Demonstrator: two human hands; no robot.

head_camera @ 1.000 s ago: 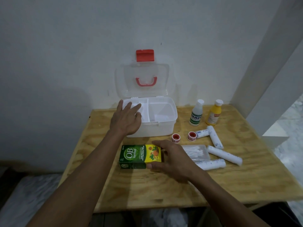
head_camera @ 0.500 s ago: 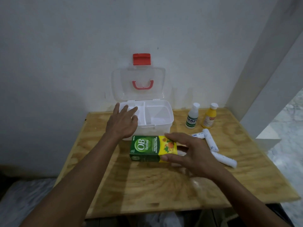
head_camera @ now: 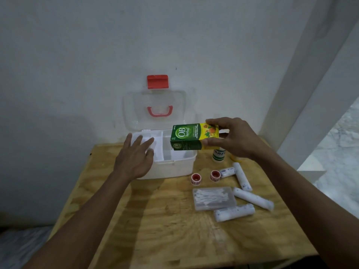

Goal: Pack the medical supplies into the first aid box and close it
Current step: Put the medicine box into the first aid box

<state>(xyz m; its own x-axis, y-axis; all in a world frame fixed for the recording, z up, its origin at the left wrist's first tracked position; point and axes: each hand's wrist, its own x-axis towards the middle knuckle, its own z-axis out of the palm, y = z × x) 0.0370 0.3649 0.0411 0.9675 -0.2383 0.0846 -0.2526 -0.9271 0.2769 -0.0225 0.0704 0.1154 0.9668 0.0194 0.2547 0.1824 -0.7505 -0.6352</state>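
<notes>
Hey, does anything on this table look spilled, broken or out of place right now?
Nothing stands out. The first aid box sits open with its lid upright. The right hand holds the green carton above it, and the left hand rests on the box's rim. The bandage rolls lie scattered but intact.

One first aid box sits at the frame's centre, its single clear lid raised, carrying one red latch and one red handle. One green and yellow medicine carton is right of centre. Two red tape rolls lie below the box. Four white rolled bandages are at right. One clear case of cotton swabs lies beside them. One white bottle shows partly, and a yellow sliver beside it may be a second. Two hands, one wooden table.
</notes>
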